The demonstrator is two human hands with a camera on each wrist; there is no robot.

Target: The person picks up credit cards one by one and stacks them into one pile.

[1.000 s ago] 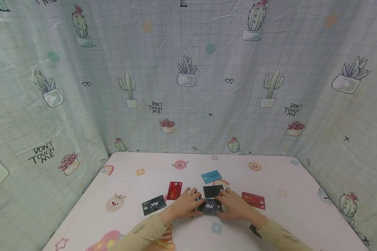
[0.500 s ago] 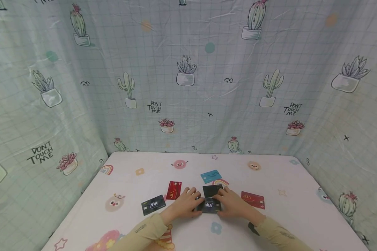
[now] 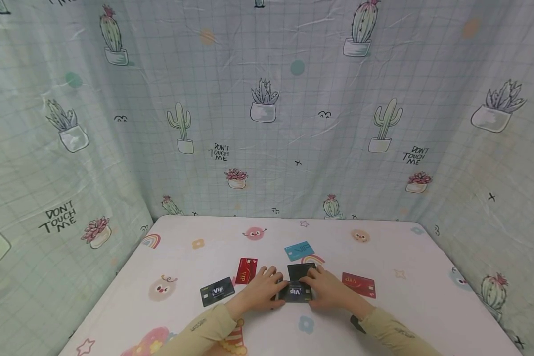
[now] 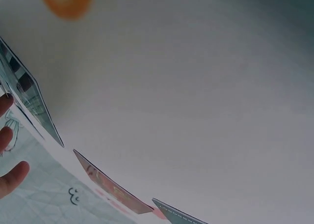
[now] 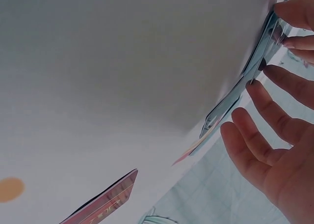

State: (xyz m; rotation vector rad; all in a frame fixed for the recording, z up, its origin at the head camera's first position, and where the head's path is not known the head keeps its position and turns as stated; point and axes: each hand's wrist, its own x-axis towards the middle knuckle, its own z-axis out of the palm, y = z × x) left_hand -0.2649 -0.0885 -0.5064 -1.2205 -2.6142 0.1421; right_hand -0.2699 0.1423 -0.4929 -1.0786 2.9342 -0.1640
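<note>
A dark card marked "Vip" (image 3: 296, 291) lies between my hands at the middle of the table, its print upside down from here. My left hand (image 3: 263, 289) pinches its left end, and my right hand (image 3: 328, 288) pinches the right end between thumb and fingers. Just behind it, a plain black card (image 3: 295, 271) is overlapped by my right fingertips. The right wrist view catches the held card edge-on (image 5: 267, 44) at my thumb and fingertips. In the left wrist view, only several left fingertips (image 4: 14, 177) and a tilted-looking dark card (image 4: 32, 98) show at the left border.
A blue card (image 3: 299, 250) lies farther back. Left of my hands are a red card (image 3: 246, 271) and a black Vip card (image 3: 217, 291); another red card (image 3: 358, 285) lies right. My right sleeve partly covers a dark card (image 3: 357, 324). Patterned cloth (image 3: 267, 143) surrounds the table.
My right hand and the held Vip card have shifted very slightly left and away from me. The other cards lie where they were.
</note>
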